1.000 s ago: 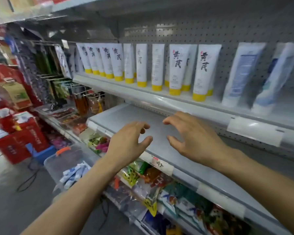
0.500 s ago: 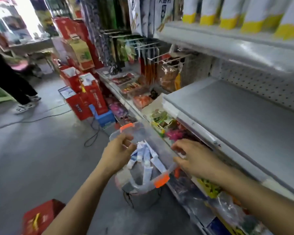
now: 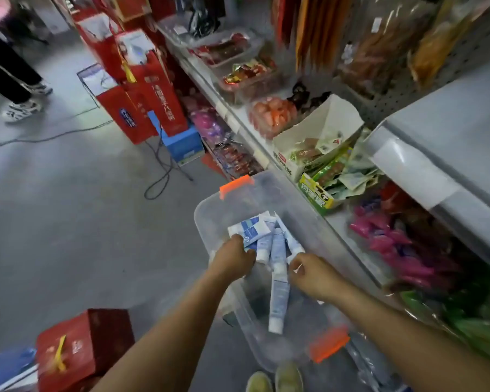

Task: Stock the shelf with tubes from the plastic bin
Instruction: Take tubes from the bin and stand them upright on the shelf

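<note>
A clear plastic bin (image 3: 207, 213) with orange latches stands on the floor below me, beside the shelving. Several white-and-blue tubes (image 3: 277, 301) lie inside it, most heaped at the far end. My left hand (image 3: 232, 260) reaches into the bin and its fingers curl over a blue-labelled tube (image 3: 252, 229) in the heap. My right hand (image 3: 310, 273) is next to it and pinches the cap end of another tube (image 3: 290, 241). The bare grey shelf (image 3: 450, 131) is at the upper right, above the bin.
Lower shelves to the right hold snack packs and an open carton (image 3: 320, 137). Red gift boxes (image 3: 142, 89) and a black cable (image 3: 159, 176) are on the floor ahead; another red box (image 3: 82, 346) sits at the lower left. A person's legs (image 3: 12, 80) stand at the upper left.
My view swung down from the shelf to the bin. Both hands dropped from above the bare shelf into the bin and closed on tubes.
</note>
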### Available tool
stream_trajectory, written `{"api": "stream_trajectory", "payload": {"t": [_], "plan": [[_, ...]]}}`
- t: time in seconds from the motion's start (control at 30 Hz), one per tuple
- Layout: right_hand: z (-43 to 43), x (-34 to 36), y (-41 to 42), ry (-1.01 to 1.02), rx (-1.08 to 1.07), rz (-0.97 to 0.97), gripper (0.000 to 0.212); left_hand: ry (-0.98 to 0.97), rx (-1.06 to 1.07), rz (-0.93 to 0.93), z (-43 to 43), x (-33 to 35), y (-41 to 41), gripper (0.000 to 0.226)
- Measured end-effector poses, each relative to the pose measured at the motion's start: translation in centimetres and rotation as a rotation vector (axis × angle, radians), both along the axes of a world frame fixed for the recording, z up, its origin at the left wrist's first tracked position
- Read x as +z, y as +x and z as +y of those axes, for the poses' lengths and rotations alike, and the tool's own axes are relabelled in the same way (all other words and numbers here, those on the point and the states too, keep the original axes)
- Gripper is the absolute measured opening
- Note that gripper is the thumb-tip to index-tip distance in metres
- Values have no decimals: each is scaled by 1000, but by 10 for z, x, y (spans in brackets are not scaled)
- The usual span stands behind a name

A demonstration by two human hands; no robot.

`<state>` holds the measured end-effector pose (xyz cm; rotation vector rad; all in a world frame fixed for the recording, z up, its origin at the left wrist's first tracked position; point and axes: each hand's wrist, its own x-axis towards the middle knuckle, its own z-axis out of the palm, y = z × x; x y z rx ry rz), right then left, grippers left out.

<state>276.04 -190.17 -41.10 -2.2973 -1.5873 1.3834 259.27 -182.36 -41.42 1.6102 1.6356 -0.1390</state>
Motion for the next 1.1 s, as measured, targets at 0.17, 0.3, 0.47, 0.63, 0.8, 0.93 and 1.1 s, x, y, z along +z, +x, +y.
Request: {"api": "stream_trajectory", "payload": {"t": [0.17, 0.3, 0.47, 0.63, 0.8, 0.93, 1.1], "plan": [[41, -100, -11, -70, -52, -50, 25, -12, -84, 164, 45, -86, 17, 49], [59, -154, -20, -14, -41, -197, 52, -62, -44, 281, 65, -143, 22, 62], [67, -196, -34, 13, -78, -352, 63, 27, -143, 419, 74, -177, 29, 55], [70, -200, -34, -68, -70, -298, 95, -52, -150, 377, 75, -190, 24, 65], [61, -161, -24, -166, -123, -299, 74, -181, 100, 67, 63, -164, 32, 50], [41, -125, -14, -178, -447, 13, 55, -227, 332, -124, 44, -123, 33, 50], [15, -59, 3, -92, -765, 385, 18, -206, 438, -316, 9, -61, 30, 44]]}}
